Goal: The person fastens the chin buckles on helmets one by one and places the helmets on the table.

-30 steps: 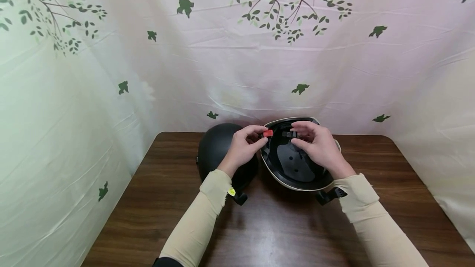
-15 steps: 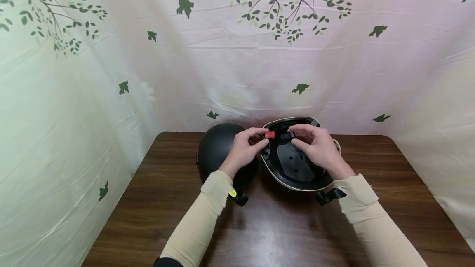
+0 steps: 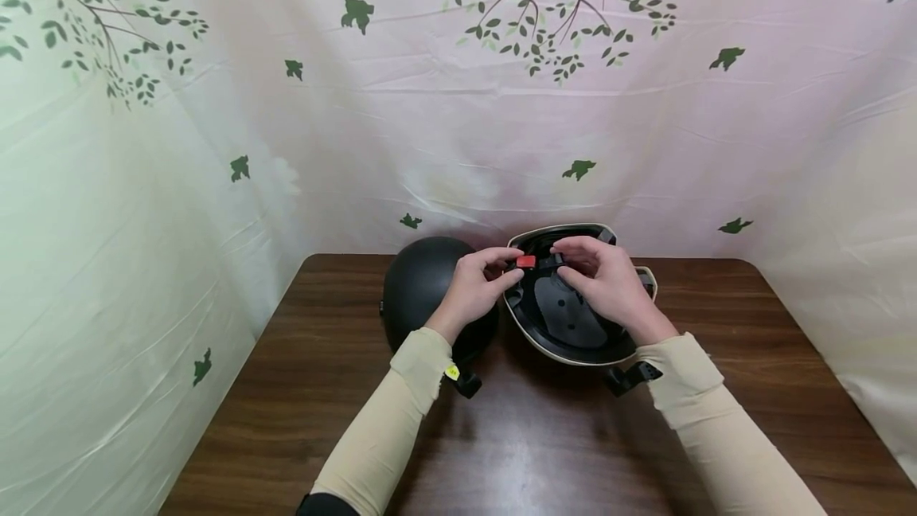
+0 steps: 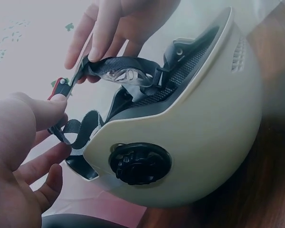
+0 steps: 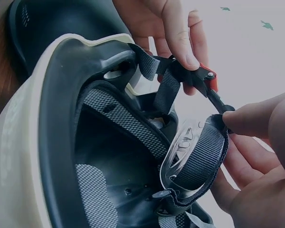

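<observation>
A cream helmet [image 4: 213, 137] lies upturned on the table, its black padded inside [image 3: 569, 321] facing up. Above its opening, my left hand [image 3: 467, 285] pinches a red and black chin strap buckle [image 5: 213, 78] between thumb and fingers. My right hand [image 3: 605, 281] pinches the slim dark buckle tongue [image 5: 217, 102] on the other strap end. In the right wrist view the tongue reaches into the buckle's end, and the two run in one line. The webbing strap [image 5: 199, 164] loops below my right fingers, beside a clear plastic piece [image 5: 183, 145].
A matte black helmet [image 3: 419, 285] sits dome up at the left, under my left forearm. Dark mounts [image 3: 633, 377] jut out at the front near both sleeves. Behind the wooden table [image 3: 516, 452] hangs a pale leaf-printed cloth [image 3: 494, 134].
My left hand with the buckle has shifted slightly right, and my right hand slightly left. The gap between the red buckle and the right fingertips has narrowed.
</observation>
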{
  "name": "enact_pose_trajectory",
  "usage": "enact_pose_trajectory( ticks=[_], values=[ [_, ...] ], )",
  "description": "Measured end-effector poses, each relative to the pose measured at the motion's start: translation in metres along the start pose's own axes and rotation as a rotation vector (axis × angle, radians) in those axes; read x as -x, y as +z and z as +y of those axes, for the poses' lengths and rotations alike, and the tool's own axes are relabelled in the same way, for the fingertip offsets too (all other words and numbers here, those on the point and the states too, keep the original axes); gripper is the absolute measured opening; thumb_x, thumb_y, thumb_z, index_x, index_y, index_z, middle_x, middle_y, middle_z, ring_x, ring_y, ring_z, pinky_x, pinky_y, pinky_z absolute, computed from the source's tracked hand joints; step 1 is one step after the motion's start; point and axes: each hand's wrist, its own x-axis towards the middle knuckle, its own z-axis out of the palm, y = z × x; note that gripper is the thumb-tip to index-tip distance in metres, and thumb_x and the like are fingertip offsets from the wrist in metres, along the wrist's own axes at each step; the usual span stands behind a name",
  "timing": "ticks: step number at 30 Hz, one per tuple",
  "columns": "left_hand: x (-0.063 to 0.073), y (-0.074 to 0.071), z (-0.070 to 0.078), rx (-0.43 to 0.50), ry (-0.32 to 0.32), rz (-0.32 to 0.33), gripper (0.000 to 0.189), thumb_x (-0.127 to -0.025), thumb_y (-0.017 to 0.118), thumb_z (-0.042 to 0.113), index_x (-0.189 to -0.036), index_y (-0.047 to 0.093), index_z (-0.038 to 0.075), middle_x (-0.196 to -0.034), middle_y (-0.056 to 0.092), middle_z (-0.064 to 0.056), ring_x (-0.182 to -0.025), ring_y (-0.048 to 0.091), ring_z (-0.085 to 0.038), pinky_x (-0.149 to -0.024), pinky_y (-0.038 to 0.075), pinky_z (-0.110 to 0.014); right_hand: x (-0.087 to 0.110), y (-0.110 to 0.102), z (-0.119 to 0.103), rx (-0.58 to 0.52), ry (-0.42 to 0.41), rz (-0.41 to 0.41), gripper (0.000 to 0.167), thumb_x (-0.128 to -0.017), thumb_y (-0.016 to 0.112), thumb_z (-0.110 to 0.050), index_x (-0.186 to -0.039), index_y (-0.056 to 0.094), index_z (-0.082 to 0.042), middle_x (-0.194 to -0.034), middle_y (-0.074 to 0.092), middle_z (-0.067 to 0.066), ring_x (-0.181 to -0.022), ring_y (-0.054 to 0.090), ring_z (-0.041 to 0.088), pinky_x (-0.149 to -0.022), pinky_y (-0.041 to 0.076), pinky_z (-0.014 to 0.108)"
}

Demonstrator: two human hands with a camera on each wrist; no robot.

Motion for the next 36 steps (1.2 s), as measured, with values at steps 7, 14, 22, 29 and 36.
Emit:
enact_pose_trajectory(
  ticks=[7, 14, 22, 29, 36],
  values=[
    [0.0011, 0.001, 0.0018, -0.031, 0.003, 0.001, 0.03, -0.096, 0.08, 0.019, -0.126, 0.077, 0.02, -0.11, 0.076, 0.001, -0.084, 0.064, -0.017, -0.073, 0.055, -0.027, 0.0006, 0.0021, -0.0007, -0.017, -0.004, 0.008, 0.035, -0.096, 0.075, 0.0, -0.13, 0.067, -0.003, -0.126, 0.073, 0.017, -0.115, 0.071, 0.033, -0.098, 0.055, 0.052],
    [0.0008, 0.0026, 0.0021, -0.018, 0.017, -0.013, 0.029, -0.097, 0.079, 0.019, -0.126, 0.076, 0.018, -0.109, 0.077, 0.002, -0.086, 0.064, -0.019, -0.076, 0.054, -0.027, 0.0015, 0.0024, -0.0013, 0.021, 0.031, 0.0, 0.037, -0.095, 0.078, -0.005, -0.13, 0.068, -0.002, -0.123, 0.075, 0.017, -0.111, 0.074, 0.033, -0.088, 0.061, 0.034],
    [0.0011, 0.0029, -0.0005, -0.009, 0.014, 0.0, 0.028, -0.096, 0.08, 0.019, -0.124, 0.077, 0.018, -0.11, 0.078, 0.001, -0.087, 0.067, -0.016, -0.076, 0.056, -0.027, 0.0017, 0.0006, 0.0016, 0.06, 0.021, -0.01, 0.032, -0.093, 0.081, -0.009, -0.123, 0.075, 0.002, -0.131, 0.07, 0.016, -0.111, 0.074, 0.032, -0.084, 0.054, 0.013],
    [0.0027, 0.0014, -0.0018, -0.005, 0.017, 0.007, 0.027, -0.096, 0.079, 0.018, -0.123, 0.076, 0.018, -0.107, 0.077, 0.0, -0.088, 0.067, -0.02, -0.079, 0.056, -0.028, 0.0029, 0.0021, 0.0011, 0.077, 0.036, -0.026, 0.032, -0.095, 0.079, -0.008, -0.126, 0.074, -0.003, -0.12, 0.075, 0.017, -0.105, 0.075, 0.032, -0.09, 0.06, 0.052],
    [0.0027, 0.0021, -0.0013, -0.01, 0.017, 0.023, 0.026, -0.095, 0.08, 0.018, -0.121, 0.077, 0.018, -0.105, 0.078, 0.001, -0.086, 0.067, -0.014, -0.08, 0.058, -0.028, 0.0037, 0.0028, -0.0001, 0.106, 0.059, -0.027, 0.032, -0.094, 0.08, -0.012, -0.125, 0.074, -0.004, -0.115, 0.078, 0.014, -0.099, 0.076, 0.029, -0.081, 0.06, 0.029]
  ],
)
